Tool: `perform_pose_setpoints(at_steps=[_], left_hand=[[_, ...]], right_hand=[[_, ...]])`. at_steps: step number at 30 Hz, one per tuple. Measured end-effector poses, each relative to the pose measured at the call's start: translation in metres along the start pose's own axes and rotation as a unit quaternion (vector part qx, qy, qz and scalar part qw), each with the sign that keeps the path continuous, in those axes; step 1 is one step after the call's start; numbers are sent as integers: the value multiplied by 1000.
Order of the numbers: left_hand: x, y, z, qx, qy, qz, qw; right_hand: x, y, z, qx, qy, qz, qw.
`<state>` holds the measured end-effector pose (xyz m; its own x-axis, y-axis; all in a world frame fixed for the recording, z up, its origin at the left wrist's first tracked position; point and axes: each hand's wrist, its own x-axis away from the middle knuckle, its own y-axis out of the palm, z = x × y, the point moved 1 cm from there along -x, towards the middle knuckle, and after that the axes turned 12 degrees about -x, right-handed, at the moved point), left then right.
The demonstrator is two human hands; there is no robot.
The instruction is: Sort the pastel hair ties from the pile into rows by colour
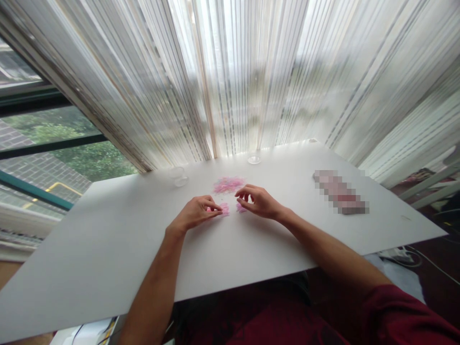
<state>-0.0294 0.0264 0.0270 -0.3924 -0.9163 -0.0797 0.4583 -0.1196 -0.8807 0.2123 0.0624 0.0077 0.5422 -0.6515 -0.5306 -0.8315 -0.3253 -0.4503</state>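
White and flat, the table (108, 239) fills most of the view. Both hands lie on it near the middle. The left hand (196, 213) has its fingers curled in, and the tips pinch at a small pink pile (223, 209) just beside them. The right hand (259, 201) is bent like a claw, its fingertips touching another little pink heap (240, 208). I cannot tell what either hand has got hold of. A bigger pink pile (229, 184) sits just behind the hands. Two clear little dishes (178, 176) stand at the far edge. Striped see-through curtains (251, 72) hang behind the table. Green trees (86, 158) show through the window on the left.
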Motion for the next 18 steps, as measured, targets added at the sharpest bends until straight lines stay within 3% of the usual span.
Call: perform_pose_setpoints(at_steps=[7,18], left_hand=[[0,4,13,20,21,10,1000],[0,6,29,23,68,29,997]], right_hand=[[1,6,-10,-32,-3,-50,998],[2,11,-16,-88,37,-76,993]])
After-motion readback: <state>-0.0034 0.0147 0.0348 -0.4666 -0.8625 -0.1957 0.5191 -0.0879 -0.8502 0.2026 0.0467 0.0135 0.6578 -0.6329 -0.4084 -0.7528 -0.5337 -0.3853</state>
